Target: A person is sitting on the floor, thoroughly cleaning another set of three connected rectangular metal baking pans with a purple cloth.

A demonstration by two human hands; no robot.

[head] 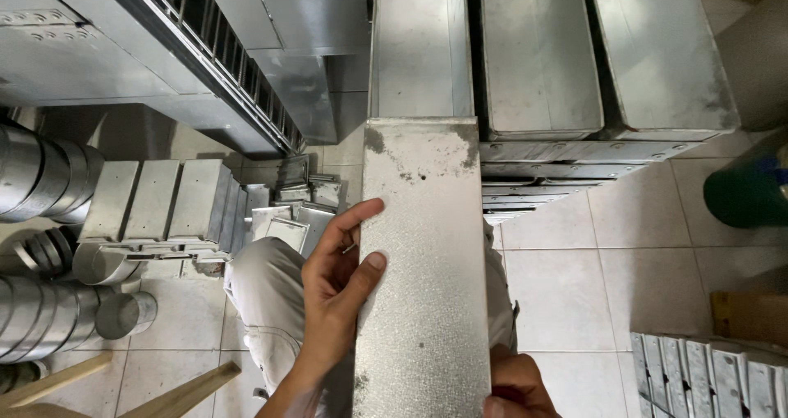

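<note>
Head cam, looking straight down: I've got the galvanized sheet-metal duct piece [423,262] lying lengthwise over my lap, probably so the knees carry its weight. Left hand [336,291] is wrapped on its left edge, thumb flat on top, fingers curled around, steadying it. Right hand [513,389] grips the near right corner, mostly cut off by the frame. Round pipe sections [41,172] sit off left, open rectangular ducts [538,57] ahead on the tiled floor [624,278].

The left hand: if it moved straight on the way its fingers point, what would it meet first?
The left hand points right and already touches the galvanized sheet-metal duct piece, so probably that.
</note>
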